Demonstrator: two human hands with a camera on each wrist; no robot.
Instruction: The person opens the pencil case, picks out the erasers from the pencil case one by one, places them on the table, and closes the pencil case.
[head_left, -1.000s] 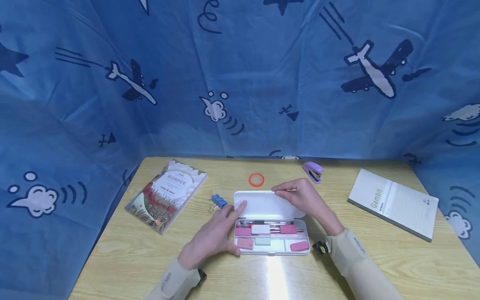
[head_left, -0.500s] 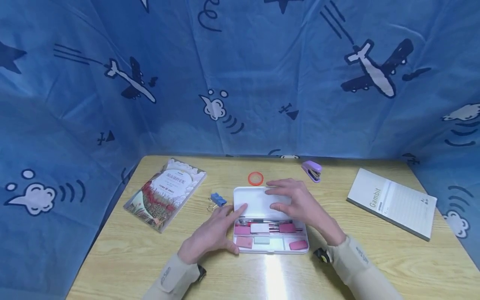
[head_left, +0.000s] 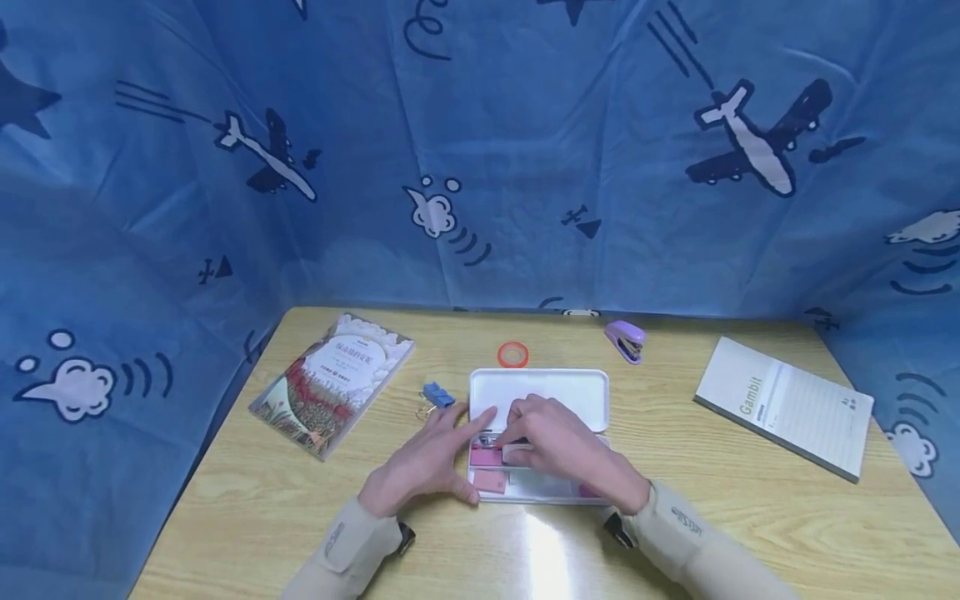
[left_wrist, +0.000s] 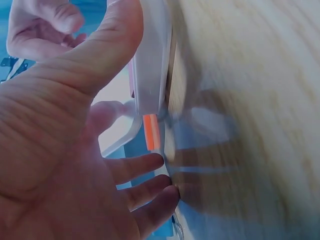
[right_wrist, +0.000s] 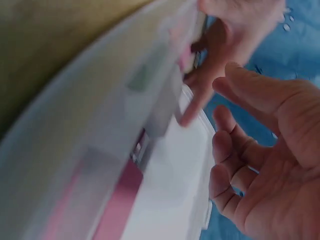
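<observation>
reaching into open pencil case [head_left: 540, 392], right hand [head_left: 555, 446]; left hand [head_left: 427, 462] steadying.

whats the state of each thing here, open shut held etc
case: open, lid flat on the desk
left hand: open, steadying the case's left edge
right hand: over the tray, grip unclear
book: closed
notebook: closed
stapler: closed, untouched

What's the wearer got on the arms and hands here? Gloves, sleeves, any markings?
No gloves: the left hand and right hand are bare. Both arms wear beige long sleeves with small dark printed lettering near the cuffs. A dark wrist-mounted device sits under each cuff.
</observation>
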